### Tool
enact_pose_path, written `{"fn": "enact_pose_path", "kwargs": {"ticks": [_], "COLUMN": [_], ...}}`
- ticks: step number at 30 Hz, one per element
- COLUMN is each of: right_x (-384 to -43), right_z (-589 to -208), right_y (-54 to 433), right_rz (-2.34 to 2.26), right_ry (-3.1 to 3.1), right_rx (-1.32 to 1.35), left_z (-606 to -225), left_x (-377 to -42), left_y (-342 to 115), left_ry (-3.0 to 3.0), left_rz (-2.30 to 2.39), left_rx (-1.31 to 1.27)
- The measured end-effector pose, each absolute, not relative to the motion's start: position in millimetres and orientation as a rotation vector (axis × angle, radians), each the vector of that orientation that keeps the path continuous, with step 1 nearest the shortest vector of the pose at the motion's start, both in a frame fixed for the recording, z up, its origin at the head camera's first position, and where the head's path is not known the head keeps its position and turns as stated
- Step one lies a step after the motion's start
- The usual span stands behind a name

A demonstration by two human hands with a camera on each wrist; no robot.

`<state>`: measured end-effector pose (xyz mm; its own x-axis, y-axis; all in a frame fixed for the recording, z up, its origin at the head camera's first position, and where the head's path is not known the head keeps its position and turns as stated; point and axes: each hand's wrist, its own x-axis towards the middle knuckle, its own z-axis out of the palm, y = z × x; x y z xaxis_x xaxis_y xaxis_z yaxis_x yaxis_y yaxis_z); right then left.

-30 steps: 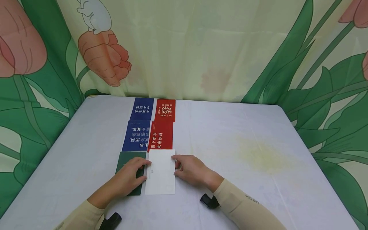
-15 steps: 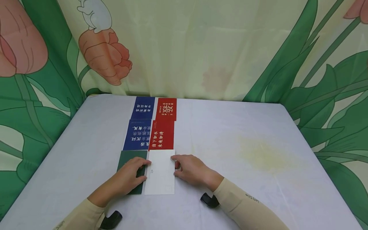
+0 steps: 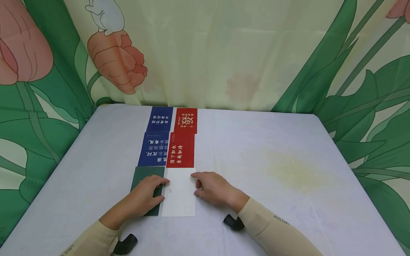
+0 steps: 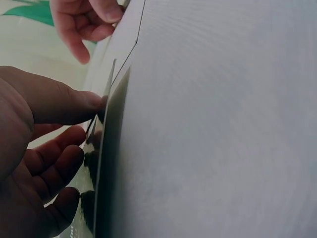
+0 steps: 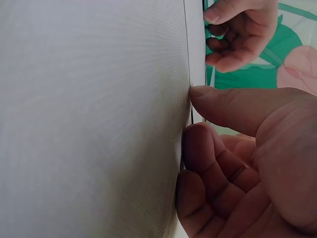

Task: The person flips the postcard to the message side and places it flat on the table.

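Note:
In the head view a white card (image 3: 180, 199) lies flat on the table, longer from front to back. My left hand (image 3: 145, 195) rests over a dark green card (image 3: 141, 174), fingertips and thumb at the white card's left edge. From the other side my right hand (image 3: 213, 188) touches the right edge, index fingertip near the upper corner and thumb lower down. The left wrist view shows the left thumb (image 4: 91, 100) right at the cards, with the green card slightly raised. In the right wrist view the right thumb (image 5: 203, 94) meets the white card's edge, other fingers bent below.
Beyond the white card, two red cards (image 3: 189, 156) run in a column to the back edge. Two blue cards (image 3: 152, 149) form a column beside them, behind the green card. A white cloth (image 3: 256, 220) covers the table. A flower-printed curtain (image 3: 205, 53) hangs behind.
The white card has slid slightly toward me, so its far edge now meets the near red card's edge instead of overlapping it. Both hands stay at its sides. The head view has shifted a little.

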<state>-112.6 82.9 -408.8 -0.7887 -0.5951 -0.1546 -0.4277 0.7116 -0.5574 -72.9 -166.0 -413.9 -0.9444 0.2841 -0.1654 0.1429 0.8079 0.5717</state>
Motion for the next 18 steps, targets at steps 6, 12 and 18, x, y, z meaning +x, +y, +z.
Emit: {"fn": "enact_pose_path", "kwargs": {"ticks": [6,12,18], "right_x": [-112.2,-110.3,-110.3], "right_z": [-409.3,-408.1,-407.7], "right_y": [82.1,81.8,82.8], "right_rz": [-0.725,-0.677,-0.672], "right_ry": [2.59,2.633,2.641], "right_rx": [-0.781,-0.789,-0.792], "left_z": [-413.7,-414.0,-415.9], "left_x": [-73.5,-73.5,-73.7], "left_y": [-164.2,-166.5,-168.3], "left_ry": [2.747,2.756,2.773], "left_rz": [0.841,0.843,0.831], "left_rx": [0.339,0.381,0.387]}}
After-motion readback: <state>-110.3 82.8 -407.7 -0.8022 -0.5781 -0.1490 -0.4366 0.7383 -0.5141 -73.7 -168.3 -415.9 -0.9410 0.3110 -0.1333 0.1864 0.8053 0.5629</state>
